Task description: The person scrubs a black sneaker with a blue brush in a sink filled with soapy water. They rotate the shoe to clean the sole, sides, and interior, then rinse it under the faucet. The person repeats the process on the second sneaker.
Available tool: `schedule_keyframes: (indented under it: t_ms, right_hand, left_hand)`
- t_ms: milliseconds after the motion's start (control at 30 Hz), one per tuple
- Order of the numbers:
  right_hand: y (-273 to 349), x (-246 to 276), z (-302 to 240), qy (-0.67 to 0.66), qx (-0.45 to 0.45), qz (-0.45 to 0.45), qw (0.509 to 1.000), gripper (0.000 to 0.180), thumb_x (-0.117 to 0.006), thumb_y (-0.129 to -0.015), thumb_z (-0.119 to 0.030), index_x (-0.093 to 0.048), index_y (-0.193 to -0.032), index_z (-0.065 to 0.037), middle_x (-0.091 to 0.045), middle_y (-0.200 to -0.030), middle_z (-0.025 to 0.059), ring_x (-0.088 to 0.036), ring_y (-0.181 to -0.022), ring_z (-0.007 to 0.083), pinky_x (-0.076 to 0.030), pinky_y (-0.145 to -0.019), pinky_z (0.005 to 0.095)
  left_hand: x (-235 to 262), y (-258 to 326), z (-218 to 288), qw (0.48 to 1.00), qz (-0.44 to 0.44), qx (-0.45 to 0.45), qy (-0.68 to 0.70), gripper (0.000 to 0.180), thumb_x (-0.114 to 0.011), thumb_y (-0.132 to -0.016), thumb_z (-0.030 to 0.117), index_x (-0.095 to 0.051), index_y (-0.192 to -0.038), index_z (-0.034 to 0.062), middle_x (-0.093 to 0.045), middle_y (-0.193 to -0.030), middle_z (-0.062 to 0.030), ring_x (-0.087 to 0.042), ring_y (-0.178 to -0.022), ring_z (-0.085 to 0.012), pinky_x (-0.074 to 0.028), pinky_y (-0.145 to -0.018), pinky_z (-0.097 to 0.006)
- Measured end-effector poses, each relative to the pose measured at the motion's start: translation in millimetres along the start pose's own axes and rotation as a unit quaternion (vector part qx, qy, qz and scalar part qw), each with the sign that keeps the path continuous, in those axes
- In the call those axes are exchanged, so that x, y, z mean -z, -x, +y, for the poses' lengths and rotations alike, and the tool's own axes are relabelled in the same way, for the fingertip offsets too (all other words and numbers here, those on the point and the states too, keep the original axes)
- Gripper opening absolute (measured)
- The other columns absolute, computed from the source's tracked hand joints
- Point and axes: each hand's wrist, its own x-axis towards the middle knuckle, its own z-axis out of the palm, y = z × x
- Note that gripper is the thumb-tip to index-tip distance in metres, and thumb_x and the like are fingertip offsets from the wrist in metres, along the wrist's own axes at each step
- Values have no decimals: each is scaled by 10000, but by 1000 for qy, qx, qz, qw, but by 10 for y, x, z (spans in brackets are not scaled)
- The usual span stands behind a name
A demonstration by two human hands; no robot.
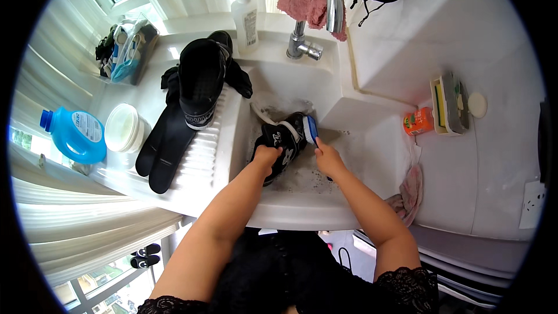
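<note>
A black sneaker (285, 142) with white markings lies in the white sink basin (343, 90), over shallow, grey, sudsy water. My left hand (268, 159) is closed on its near side. In my right hand (329, 160) is a scrub brush (310, 130) with a blue back and white bristles, its bristles against the shoe's right end. Up on the ribbed washboard to the left stands another black shoe (200, 81), with black cloth partly under it. Two black insoles (168, 148) lie side by side next to that shoe.
A chrome faucet (299, 46) draped with a pink cloth (314, 0) rises behind the basin, beside a white pump bottle (245, 20). Leftward are a blue detergent jug (75, 134), a white tub (125, 128) and a clear bin (128, 49). An orange bottle (417, 121) stands at the right.
</note>
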Motion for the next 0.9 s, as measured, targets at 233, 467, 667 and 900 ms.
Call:
schedule_keyframes:
  t_ms: [233, 467, 667, 900]
  right_hand:
    - [165, -97, -511, 54, 47, -38, 997, 445, -449, -949, -228, -426, -1393, -220, -636, -869, 246, -622, -725, 411, -491, -705, 494]
    - [512, 352, -287, 107, -50, -79, 990, 470, -446, -946, -226, -391, -1414, -224, -641, -941, 241, -623, -825, 409, -479, -750, 498]
    - [598, 131, 197, 65, -121, -124, 983, 484, -418, -951, -224, -359, -1430, -196, -641, -998, 235, -629, -896, 386, -496, -778, 462]
    - [829, 333, -630, 85, 14, -109, 990, 469, -438, -946, -196, -393, -1412, -200, -644, -905, 245, -621, -798, 422, -487, -736, 488]
  left_hand:
    - [186, -46, 89, 984, -144, 37, 101, 439, -658, -878, 252, -523, -1218, 11, -588, -1147, -173, -566, -1072, -339, -377, -941, -530]
    - [196, 196, 158, 930, -180, -76, 311, 486, -601, -918, 307, -481, -1240, -37, -567, -1191, -157, -612, -1023, -291, -529, -810, -417]
    - [59, 193, 87, 911, -97, 48, 398, 404, -417, -1002, 247, -415, -1307, -17, -529, -1260, -186, -550, -1142, -328, -477, -955, -503]
    - [75, 251, 120, 924, -174, 73, 332, 360, -468, -974, 212, -448, -1266, 3, -548, -1227, -182, -549, -1135, -330, -446, -985, -510]
